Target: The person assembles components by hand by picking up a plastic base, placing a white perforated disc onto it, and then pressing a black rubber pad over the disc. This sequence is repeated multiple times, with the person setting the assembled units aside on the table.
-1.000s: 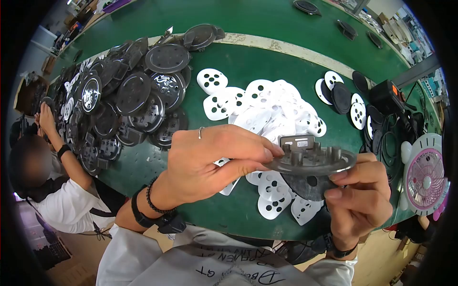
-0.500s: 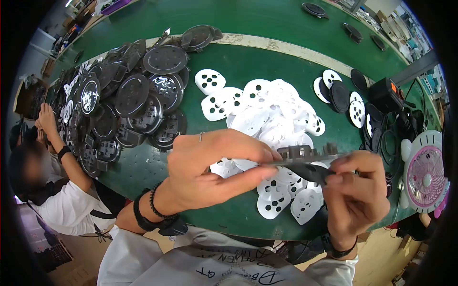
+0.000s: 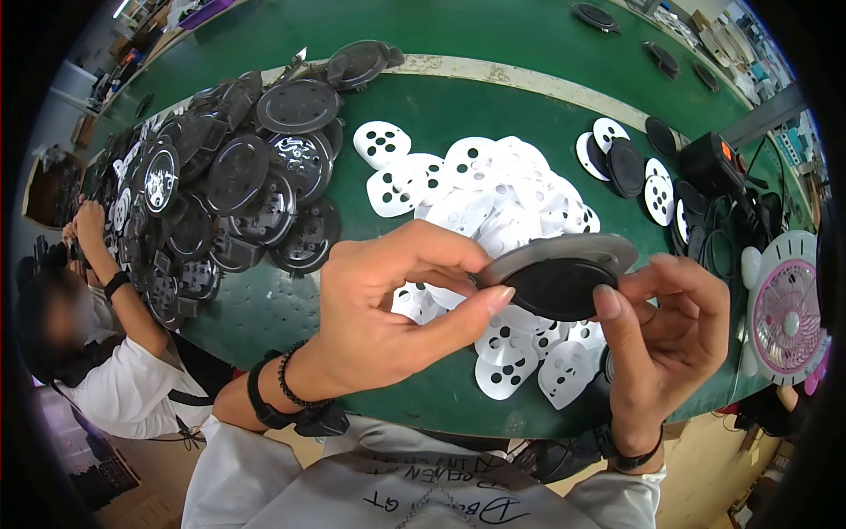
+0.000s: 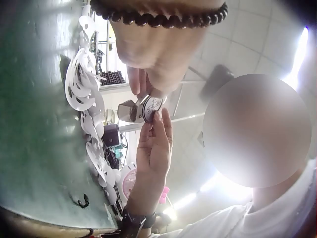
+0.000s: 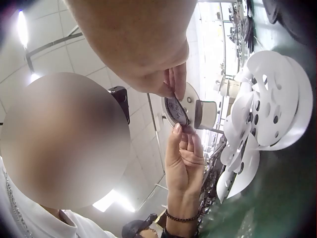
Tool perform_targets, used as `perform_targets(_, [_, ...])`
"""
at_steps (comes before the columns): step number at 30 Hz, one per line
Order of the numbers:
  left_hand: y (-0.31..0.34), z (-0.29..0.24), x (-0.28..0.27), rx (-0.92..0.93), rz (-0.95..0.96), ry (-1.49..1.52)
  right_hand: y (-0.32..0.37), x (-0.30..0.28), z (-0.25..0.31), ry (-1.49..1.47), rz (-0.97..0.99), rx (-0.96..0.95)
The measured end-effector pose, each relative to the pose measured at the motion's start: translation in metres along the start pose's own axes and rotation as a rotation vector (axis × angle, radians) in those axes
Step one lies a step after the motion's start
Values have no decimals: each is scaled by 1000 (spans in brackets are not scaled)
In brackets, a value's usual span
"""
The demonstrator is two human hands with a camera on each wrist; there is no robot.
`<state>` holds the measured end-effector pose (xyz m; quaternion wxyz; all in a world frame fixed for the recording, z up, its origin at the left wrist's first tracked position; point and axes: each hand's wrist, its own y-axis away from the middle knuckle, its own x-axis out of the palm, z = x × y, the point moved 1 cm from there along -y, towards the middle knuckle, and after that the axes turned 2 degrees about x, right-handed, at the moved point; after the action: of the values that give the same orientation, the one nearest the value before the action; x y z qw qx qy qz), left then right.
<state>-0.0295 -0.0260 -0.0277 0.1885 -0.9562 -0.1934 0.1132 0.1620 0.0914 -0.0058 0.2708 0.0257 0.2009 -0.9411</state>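
A translucent grey round part (image 3: 608, 249) is held up over the table, tilted, with a black oval pad (image 3: 553, 289) against its near face. My left hand (image 3: 401, 304) pinches the left edge of both between thumb and fingers. On the other side, the thumb of my right hand (image 3: 665, 339) presses the pad's right edge, its fingers curled behind the part's rim. In the right wrist view the pad (image 5: 176, 110) lies against the round part (image 5: 190, 99), a block sticking out at one side. White sheets with holes (image 3: 520, 207) lie beneath.
Dark round parts (image 3: 238, 175) are heaped at the left, beside another person's arm (image 3: 132, 300). Black pads (image 3: 626, 167) and white sheets lie at the right, near a black box (image 3: 712, 166) and a pink and white fan (image 3: 787, 313). More parts (image 3: 596, 16) sit beyond the pale strip.
The round part has turned over from its studded face to show the black pad facing me. My right thumb has shifted onto the pad's edge, and the fingers have spread a little.
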Motion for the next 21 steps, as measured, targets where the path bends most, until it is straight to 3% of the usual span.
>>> perform_targets(2, [1, 2, 1, 3, -30, 22, 0, 1, -2, -31, 14, -131])
perform_targets(6, [1, 0, 2, -59, -41, 58, 0, 3, 0, -32, 11, -124])
perform_targets(15, [4, 3, 4, -15, 28, 30, -3, 3, 0, -2, -86, 50])
perform_targets(17, [6, 6, 7, -138, -96, 270, -14, -1, -4, 201, -55, -25])
perform_targets(18, [5, 4, 6, -136, -91, 272, -16, 0, -7, 119, -53, 44])
perform_targets(20, [0, 1, 0, -343, -27, 304, -15, -2, -15, 44, -46, 115])
perform_targets(21, [-7, 0, 2, -330, -13, 302, -18, -4, -16, -34, -41, 176])
